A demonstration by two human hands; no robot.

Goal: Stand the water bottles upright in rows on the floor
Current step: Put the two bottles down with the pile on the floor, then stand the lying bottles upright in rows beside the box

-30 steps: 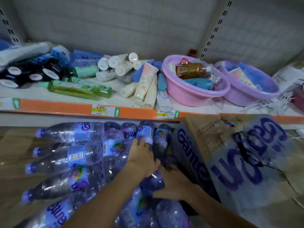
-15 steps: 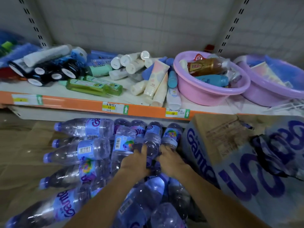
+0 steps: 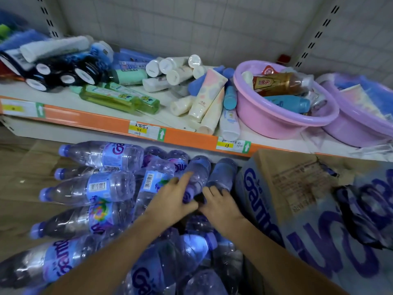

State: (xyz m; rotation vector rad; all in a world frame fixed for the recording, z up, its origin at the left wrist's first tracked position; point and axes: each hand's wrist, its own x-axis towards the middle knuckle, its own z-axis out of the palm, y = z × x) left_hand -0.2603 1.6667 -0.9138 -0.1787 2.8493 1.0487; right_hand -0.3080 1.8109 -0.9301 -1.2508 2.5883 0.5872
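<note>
Left hand [image 3: 173,200] lies flat-fingered on one bottle [image 3: 196,175], right hand [image 3: 221,204] apparently grips its neighbour [image 3: 222,173]; printed carton [image 3: 297,199] crowds right, shelf [image 3: 106,122] overhangs.

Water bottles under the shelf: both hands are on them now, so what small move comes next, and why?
Probably close the left hand round the bottle its fingers lie on and tip it upright beside the carton. The stack of bottles on the left all lie on their sides, caps pointing left, and the right hand already rests on the neighbouring bottle.
</note>
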